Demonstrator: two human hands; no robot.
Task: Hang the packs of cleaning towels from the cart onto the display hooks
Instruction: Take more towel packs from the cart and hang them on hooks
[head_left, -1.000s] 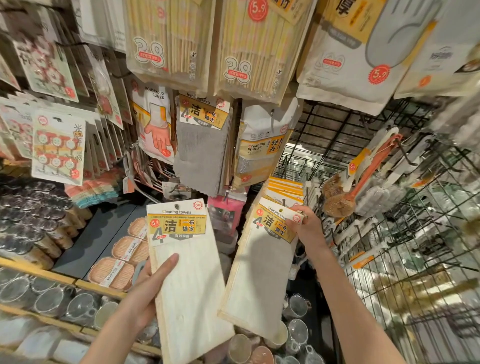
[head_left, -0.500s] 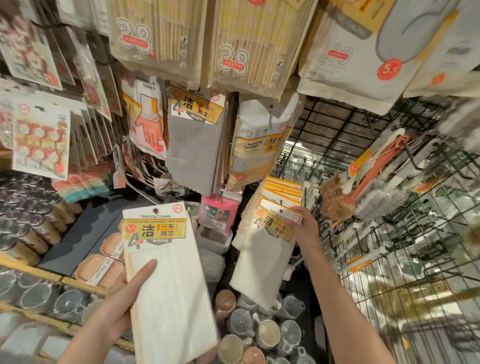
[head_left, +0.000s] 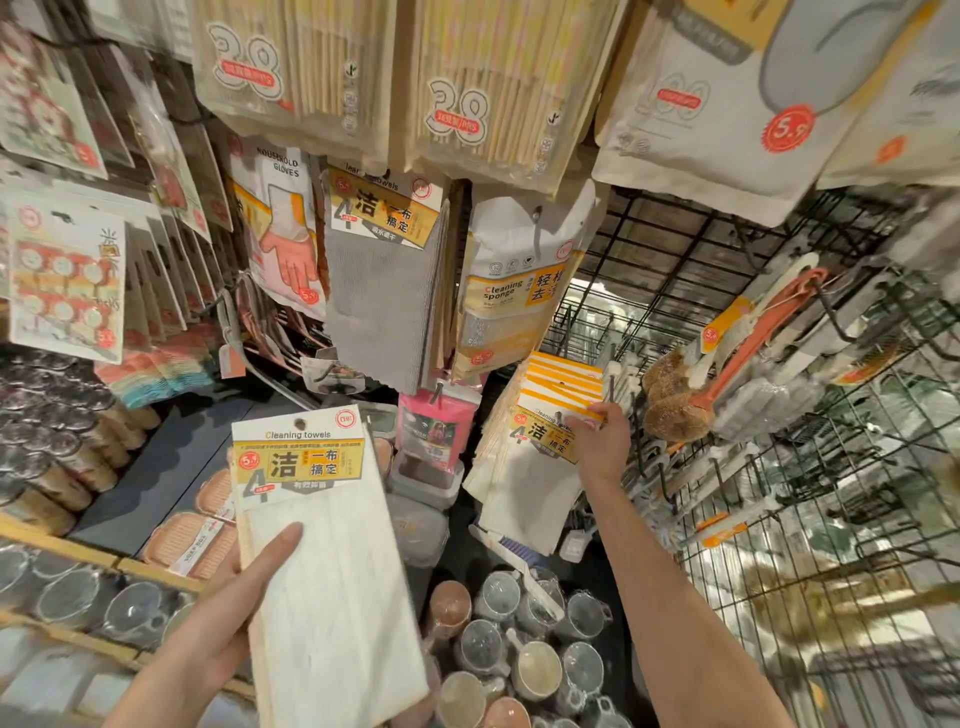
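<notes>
1. Head view: the left hand (head_left: 228, 618) holds a white cleaning towels pack (head_left: 322, 561) upright in front of the shelves, thumb laid across its face and fingers behind.
2. The right hand (head_left: 602, 441) reaches to the hanging row of towel packs (head_left: 561, 384); its fingers appear to pinch the yellow header of the front pack (head_left: 530, 483), though blur hides the exact grip.
3. A grey towel pack (head_left: 382, 270) hangs above, beside a cleaning sponge pack (head_left: 514, 296).
</notes>
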